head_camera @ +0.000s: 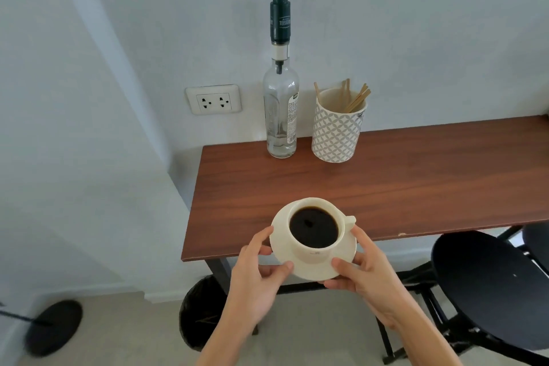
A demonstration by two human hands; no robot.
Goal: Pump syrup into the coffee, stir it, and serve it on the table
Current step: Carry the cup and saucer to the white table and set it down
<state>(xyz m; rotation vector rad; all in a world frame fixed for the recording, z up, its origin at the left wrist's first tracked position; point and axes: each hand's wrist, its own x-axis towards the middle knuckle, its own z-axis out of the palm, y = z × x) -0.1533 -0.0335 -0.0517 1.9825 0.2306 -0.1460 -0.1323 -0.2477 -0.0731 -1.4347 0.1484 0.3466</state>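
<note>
A cream cup (315,252) full of black coffee sits on a cream saucer (280,224), its handle pointing right. My left hand (255,279) grips the saucer's left rim and my right hand (365,270) grips its right rim, holding it over the front edge of the wooden table (386,181). At the back of the table stands a clear glass syrup bottle (280,110) with a tall dark pump on top. Beside it on the right is a patterned cup (335,134) holding several wooden stir sticks (355,98).
The table stands against a white wall with a power outlet (213,99). A black round stool (487,285) stands at the right front, partly under the table. A dark bin (202,312) sits under the table's left end. A black round base (55,325) lies on the floor at left.
</note>
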